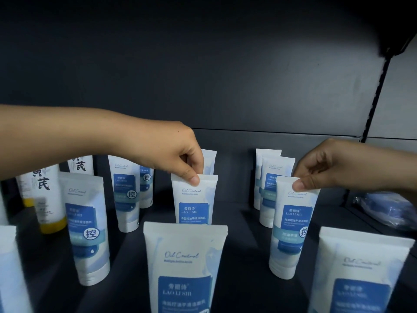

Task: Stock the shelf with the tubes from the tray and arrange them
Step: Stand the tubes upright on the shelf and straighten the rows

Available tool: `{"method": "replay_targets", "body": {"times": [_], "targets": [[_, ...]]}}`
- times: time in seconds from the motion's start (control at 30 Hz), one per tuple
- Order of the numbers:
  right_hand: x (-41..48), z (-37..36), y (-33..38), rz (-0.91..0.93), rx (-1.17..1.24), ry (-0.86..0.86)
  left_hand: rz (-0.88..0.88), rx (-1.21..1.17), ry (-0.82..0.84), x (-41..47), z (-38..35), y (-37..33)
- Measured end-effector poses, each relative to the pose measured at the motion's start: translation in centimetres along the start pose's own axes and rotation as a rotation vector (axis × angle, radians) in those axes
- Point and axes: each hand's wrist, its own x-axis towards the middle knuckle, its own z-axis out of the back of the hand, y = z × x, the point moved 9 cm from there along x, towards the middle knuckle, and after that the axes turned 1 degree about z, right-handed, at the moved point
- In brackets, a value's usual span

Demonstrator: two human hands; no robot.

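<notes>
Several white tubes with blue labels stand cap-down in rows on the dark shelf (243,224). My left hand (178,152) reaches in from the left and pinches the flat top edge of the middle tube (195,202) in the centre row. My right hand (325,168) comes in from the right and pinches the top edge of a tilted tube (291,229) in the right row. In front stand a large near tube (185,269) and another at the right (356,276). The tray is out of sight.
At the left stand white tubes with yellow caps (48,197) and black characters. A blue plastic bundle (381,208) lies on the neighbouring shelf at the right, past a slotted upright (372,102). The dark back panel (203,75) closes the shelf behind.
</notes>
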Motion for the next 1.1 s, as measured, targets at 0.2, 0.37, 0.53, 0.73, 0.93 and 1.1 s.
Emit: {"method": "replay_targets", "body": {"times": [0.2,0.37,0.53,0.73,0.93,1.1], "targets": [[0.0,-0.1,0.1,-0.007,0.006,0.005,0.009,0.007,0.011,0.1,-0.1,0.0],[-0.1,-0.6,0.1,0.016,0.062,0.041,0.024,-0.012,0.019,0.2,-0.4,0.3],[-0.1,-0.9,0.1,0.066,0.067,0.073,0.024,-0.019,0.037,-0.1,-0.6,0.3],[0.5,0.6,-0.2,0.087,0.061,0.012,0.071,-0.028,0.042,-0.3,0.1,0.5],[2.0,2.1,-1.3,-0.058,-0.148,-0.071,0.159,0.023,-0.111,0.3,2.1,1.7],[4.1,2.2,-2.8,-0.147,-0.453,-0.16,0.237,0.11,-0.244,1.5,2.9,3.1]]}}
